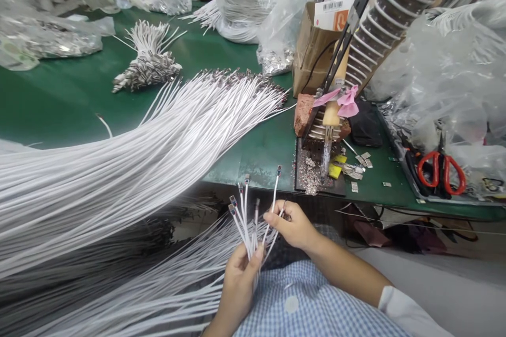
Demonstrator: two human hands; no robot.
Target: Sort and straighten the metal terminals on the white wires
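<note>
Several white cables [245, 210] are at the frame's lower centre, gripped in your left hand [241, 273]; your right hand [292, 225] pinches one of them. A large cable bundle [158, 152] lies across the table [253, 163] at left; red-handled scissors [436, 168] are at right.

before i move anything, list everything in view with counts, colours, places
table: 1, green, across middle
held cables: several, white, between both hands
cable bundle: 1 large, white, left
lower cables: many, white, below table
cable bunch: 1, white, behind large bundle
plastic bags: several, clear, back and right
cardboard box: 1, brown, back right
ringed hose: 1, clear, upper right
wooden-handled tool: 1, tan, before box
ribbon: 1, pink, on tool
flat piece: 1, yellow, by tool tip
scissors: 1 pair, red-handled, far right
checked garment: 1, blue-white, bottom
left hand: 1, bare, bottom centre
right hand: 1, bare, beside it
</note>
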